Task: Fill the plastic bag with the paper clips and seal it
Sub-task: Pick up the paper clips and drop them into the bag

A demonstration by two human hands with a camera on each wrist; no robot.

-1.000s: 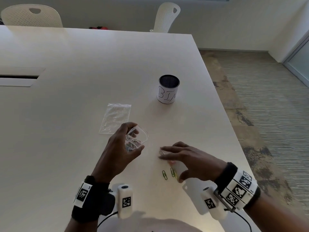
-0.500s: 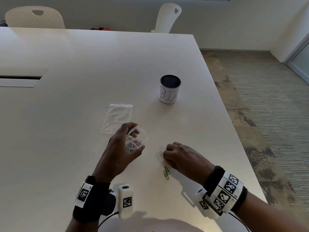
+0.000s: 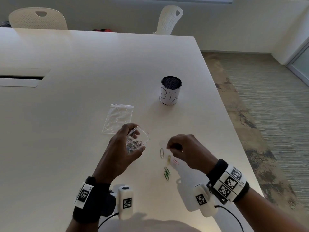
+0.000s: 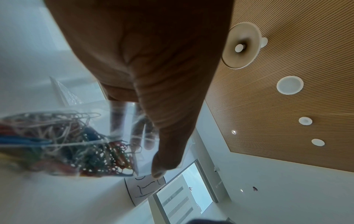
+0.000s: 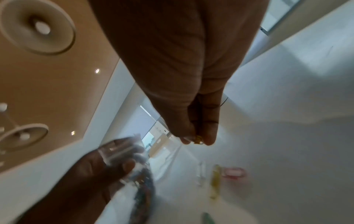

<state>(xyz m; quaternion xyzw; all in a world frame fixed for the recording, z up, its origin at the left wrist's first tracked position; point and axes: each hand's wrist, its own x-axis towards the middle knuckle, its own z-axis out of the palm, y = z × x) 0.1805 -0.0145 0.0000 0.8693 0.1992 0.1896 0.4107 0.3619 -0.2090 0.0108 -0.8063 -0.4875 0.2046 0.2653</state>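
Note:
My left hand (image 3: 133,141) grips a small clear plastic box (image 3: 144,137) just above the table; it holds a tangle of coloured paper clips (image 4: 67,144). The empty clear zip bag (image 3: 118,118) lies flat just beyond that hand. My right hand (image 3: 169,147) hovers to the right of the box, thumb and fingers pinching a small yellowish paper clip (image 5: 198,139). Loose on the table under it lie a silver clip (image 3: 161,152), a yellow clip (image 3: 169,159), a pink clip (image 3: 176,162) and green clips (image 3: 166,173).
A mesh cup wrapped in paper marked "BIN" (image 3: 170,91) stands beyond the hands on the white table (image 3: 66,106). The table's right edge runs close past my right wrist. Two white chairs (image 3: 169,19) stand at the far side.
My right hand, flat over the loose clips a second ago, has curled and lifted off the table with a clip pinched, uncovering the others. The left hand and box stayed put.

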